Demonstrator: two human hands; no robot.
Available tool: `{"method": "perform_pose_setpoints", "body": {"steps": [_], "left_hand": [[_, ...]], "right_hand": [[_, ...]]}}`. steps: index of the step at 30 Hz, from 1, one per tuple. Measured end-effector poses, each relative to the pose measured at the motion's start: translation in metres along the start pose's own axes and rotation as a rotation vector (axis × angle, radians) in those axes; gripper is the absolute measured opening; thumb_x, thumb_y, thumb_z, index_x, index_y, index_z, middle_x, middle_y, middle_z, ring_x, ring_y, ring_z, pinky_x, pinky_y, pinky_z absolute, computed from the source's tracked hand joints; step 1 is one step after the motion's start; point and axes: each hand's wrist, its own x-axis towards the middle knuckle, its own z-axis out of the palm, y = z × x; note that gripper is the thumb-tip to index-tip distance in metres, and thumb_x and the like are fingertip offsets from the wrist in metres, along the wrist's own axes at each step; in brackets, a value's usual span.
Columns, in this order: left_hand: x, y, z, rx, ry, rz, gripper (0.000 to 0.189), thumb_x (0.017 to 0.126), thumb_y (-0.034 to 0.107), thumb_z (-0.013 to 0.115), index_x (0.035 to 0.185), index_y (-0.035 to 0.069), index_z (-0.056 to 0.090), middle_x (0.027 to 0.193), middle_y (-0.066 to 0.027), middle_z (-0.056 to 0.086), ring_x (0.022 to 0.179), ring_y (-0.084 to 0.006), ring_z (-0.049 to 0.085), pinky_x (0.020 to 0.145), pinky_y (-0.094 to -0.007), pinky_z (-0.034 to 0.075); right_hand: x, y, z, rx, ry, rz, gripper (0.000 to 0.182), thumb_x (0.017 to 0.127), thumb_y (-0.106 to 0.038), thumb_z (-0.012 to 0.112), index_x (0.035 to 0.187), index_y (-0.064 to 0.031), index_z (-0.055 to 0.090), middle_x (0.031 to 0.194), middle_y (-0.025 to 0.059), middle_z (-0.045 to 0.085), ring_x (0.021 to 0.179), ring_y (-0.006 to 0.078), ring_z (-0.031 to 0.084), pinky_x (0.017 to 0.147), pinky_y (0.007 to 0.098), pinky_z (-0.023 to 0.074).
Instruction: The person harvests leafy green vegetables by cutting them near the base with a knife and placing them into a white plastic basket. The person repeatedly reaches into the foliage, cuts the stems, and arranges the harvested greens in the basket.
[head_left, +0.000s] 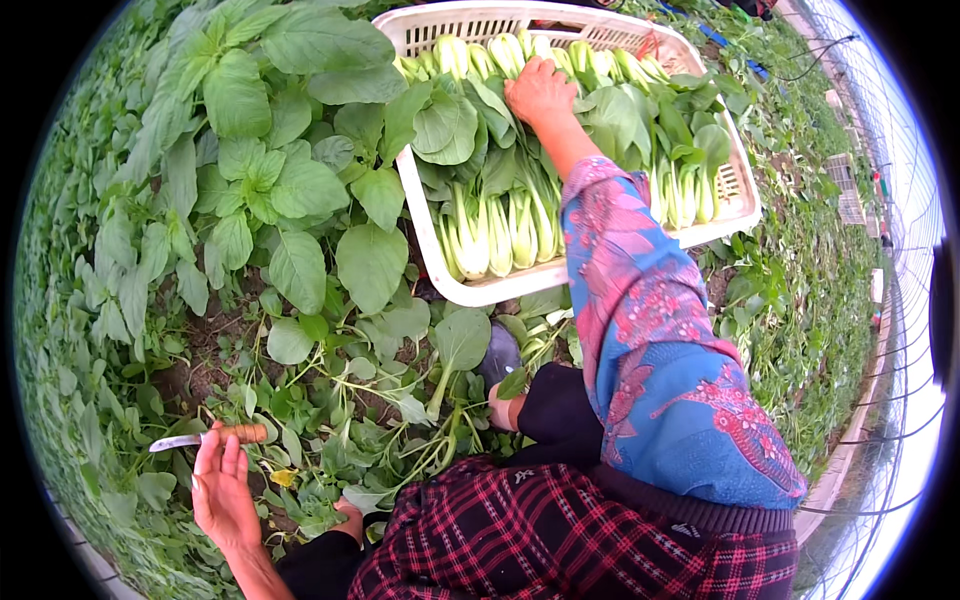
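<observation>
A white plastic crate stands on the ground before me, filled with rows of bok choy. Pale stems lie along its far and near sides, with the leaves towards the middle. My right hand is on the far row, fingers bent over the stems; whether it grips one is hidden. At the lower left, my left hand is raised palm up over the plants. Its fingers hold a small knife with a wooden handle, the short metal blade pointing left.
Tall leafy plants grow close along the crate's left side. Low greens and loose leaves cover the soil around my shoes. To the far right are another crate and a mesh wall beside a kerb.
</observation>
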Motion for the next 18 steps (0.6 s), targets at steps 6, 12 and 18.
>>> {"method": "perform_pose_setpoints", "body": {"steps": [6,12,18], "left_hand": [[-0.002,0.008,0.021,0.029,0.064,0.001,0.071,0.080,0.042,0.060,0.128,-0.007,0.043,0.140,-0.0221,0.035,0.117,-0.0261,0.049,0.101,-0.0357,0.037],[-0.003,-0.011,0.015,0.033,-0.008,-0.001,0.061,0.080,0.036,0.062,0.124,-0.005,0.049,0.132,-0.0173,0.047,0.112,-0.0273,0.054,0.100,-0.0381,0.038],[-0.021,-0.042,-0.017,0.002,-0.137,-0.022,0.050,0.083,0.032,0.061,0.121,0.000,0.054,0.121,-0.0103,0.057,0.111,-0.0217,0.055,0.097,-0.0355,0.037]], "right_hand": [[0.008,-0.005,0.018,-0.031,0.084,-0.071,0.034,0.084,-0.023,0.042,0.106,0.0001,0.056,0.108,0.0177,0.057,0.095,0.0355,0.060,0.079,0.0488,0.0472],[0.013,0.014,-0.008,-0.059,-0.119,-0.118,0.065,0.084,-0.055,0.048,0.128,-0.0065,0.042,0.135,0.0185,0.043,0.119,0.0375,0.047,0.096,0.0515,0.0384],[-0.011,0.006,-0.062,-0.150,0.217,-0.422,0.051,0.091,-0.046,0.043,0.122,-0.0073,0.052,0.117,0.0185,0.057,0.107,0.0380,0.054,0.089,0.0461,0.0431]]}}
